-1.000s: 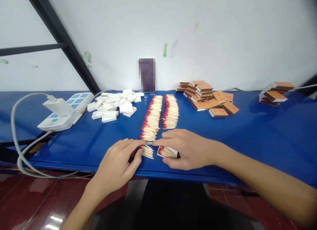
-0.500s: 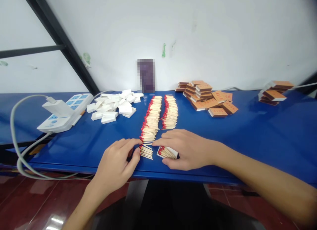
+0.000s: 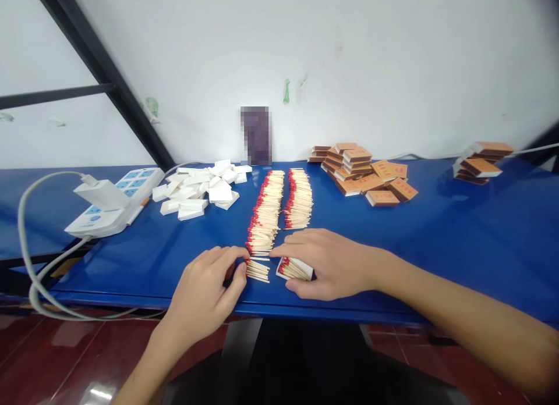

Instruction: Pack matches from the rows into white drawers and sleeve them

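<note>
Red-tipped matches point(image 3: 257, 270), small bundle, lay at front edge of blue table point(image 3: 437, 248); curled left hand point(image 3: 205, 288) pinched their heads between thumb and forefinger. Arched right hand point(image 3: 327, 262) covered filled tray point(image 3: 296, 269), apparently gripping it.

No word, number or brand can be read anywhere. The orange matchboxes point(image 3: 371, 181) heaped on the table point(image 3: 437, 242) carry small red marks on their top faces, too small and soft to make out. The same holds for the second stack point(image 3: 480, 163) far to the right. A dark card point(image 3: 256, 134) leaning against the wall is blurred into blocks, so whatever it bears is unreadable. The power strip point(image 3: 116, 198) shows blue socket faces with no legible print. The tray point(image 3: 305, 271) under the right hand point(image 3: 332, 265) shows no lettering that can be made out.
</note>
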